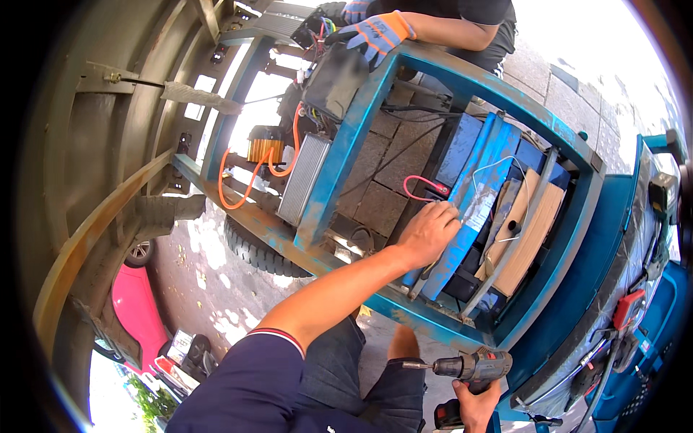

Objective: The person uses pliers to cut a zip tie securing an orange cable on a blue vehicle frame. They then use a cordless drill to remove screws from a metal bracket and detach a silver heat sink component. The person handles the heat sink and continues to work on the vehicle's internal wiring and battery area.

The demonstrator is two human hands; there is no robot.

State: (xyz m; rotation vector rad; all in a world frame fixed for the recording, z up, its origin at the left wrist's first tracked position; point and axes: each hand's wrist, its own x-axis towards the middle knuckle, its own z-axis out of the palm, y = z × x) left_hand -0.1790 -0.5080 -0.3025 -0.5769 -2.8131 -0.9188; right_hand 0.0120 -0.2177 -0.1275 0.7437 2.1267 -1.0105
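My left hand (431, 232) reaches into the blue metal frame (346, 155), fingers curled together at the edge of a blue metal bar (473, 206). What the fingertips grip, if anything, is hidden. Just beyond them a short red cable (413, 182) loops up from the dark blue batteries (460, 151). At the lower right my right hand (478, 405) is wrapped round the handle of a cordless drill (473, 366). The drill's long bit points left, across my knee. Pieces of wood (530, 234) are wedged beside the bar, with a thin white wire (498, 164) running over them.
Across the frame, a co-worker's gloved hand (375, 36) rests by a black box (336, 83). Orange cables (238, 198) join a finned metal unit (304, 180). Tools, including a red meter (629, 309), lie on a surface at the right. A tyre (263, 249) sits below the frame.
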